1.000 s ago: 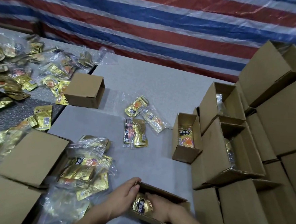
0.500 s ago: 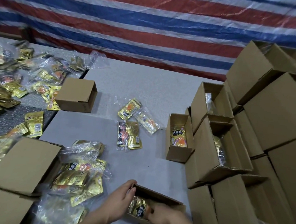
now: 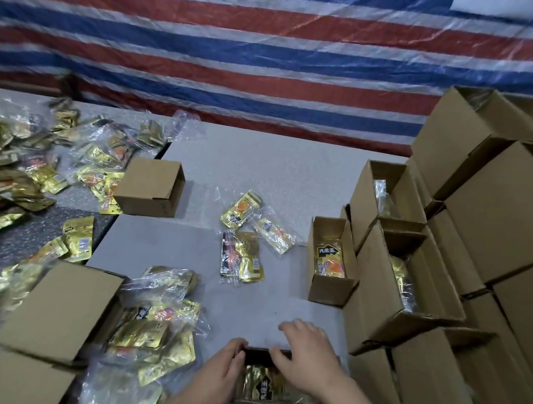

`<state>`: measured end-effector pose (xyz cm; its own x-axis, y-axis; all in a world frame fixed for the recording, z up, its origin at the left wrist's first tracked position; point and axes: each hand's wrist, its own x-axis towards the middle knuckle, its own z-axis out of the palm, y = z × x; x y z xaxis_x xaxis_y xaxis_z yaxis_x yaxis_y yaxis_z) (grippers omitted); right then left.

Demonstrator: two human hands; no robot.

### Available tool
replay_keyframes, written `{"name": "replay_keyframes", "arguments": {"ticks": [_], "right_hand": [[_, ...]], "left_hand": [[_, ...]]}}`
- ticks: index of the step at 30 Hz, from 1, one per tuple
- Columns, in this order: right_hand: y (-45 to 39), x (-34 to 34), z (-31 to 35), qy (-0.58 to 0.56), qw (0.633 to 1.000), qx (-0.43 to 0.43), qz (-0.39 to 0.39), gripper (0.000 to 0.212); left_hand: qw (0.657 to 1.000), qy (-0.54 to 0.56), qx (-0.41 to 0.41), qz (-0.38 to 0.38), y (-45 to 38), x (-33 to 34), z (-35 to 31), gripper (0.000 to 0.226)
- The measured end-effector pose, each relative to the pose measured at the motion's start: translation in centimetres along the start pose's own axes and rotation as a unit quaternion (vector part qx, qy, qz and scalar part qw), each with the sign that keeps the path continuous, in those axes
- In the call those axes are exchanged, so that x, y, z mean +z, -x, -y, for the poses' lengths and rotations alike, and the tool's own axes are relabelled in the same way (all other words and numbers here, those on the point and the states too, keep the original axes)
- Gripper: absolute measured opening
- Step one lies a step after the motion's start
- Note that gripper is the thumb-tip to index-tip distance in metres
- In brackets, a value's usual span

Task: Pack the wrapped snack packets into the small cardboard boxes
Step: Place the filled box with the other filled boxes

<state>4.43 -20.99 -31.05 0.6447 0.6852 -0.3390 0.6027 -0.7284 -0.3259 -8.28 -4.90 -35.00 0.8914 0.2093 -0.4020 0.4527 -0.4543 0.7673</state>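
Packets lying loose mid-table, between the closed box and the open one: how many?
3: a gold packet farthest back, a paler packet right of it, a black-and-gold packet nearest the camera. Each wrap may hide more.

Behind it all hangs a crinkly red, white and blue striped plastic tarp [image 3: 269, 60], with a plain grey tabletop [image 3: 261, 170] underneath, and a dark speckled surface [image 3: 19, 241] off left.
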Motion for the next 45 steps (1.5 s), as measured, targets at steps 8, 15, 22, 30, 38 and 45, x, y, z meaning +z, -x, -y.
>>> {"name": "replay_keyframes", "arguments": {"ticks": [8, 15, 22, 30, 38, 45], "right_hand": [[-0.8, 0.5, -0.7, -0.024, 0.997, 0.050, 0.055, 0.052], [-2.5, -1.5, -2.4, -0.137, 0.984, 0.112, 0.021, 0.046], [-3.3, -1.8, -3.1, -0.166, 0.972, 0.165, 0.015, 0.039], [-4.1, -2.5, -2.6, -0.162, 0.964, 0.213, 0.008, 0.039], [-8.1, -6.5, 0.7, -0.481, 0.845, 0.223, -0.066, 0.046], [-8.3, -12.6, 3.7, -0.750, 0.641, 0.099, -0.126, 0.056]], "left_hand": [[0.990, 0.060, -0.078, -0.100, -5.6, -1.2, -0.2, 0.040], [0.959, -0.037, -0.220, -0.174, -19.7, -6.6, -2.7, 0.076], [0.928, -0.036, -0.313, -0.198, -25.7, -5.9, -1.7, 0.108], [0.933, 0.065, -0.292, -0.201, -25.5, -5.6, -1.0, 0.062], [0.962, 0.118, -0.083, -0.230, -15.7, -6.7, -7.5, 0.040], [0.959, 0.101, 0.170, -0.202, -5.9, -6.6, -17.8, 0.053]]}}
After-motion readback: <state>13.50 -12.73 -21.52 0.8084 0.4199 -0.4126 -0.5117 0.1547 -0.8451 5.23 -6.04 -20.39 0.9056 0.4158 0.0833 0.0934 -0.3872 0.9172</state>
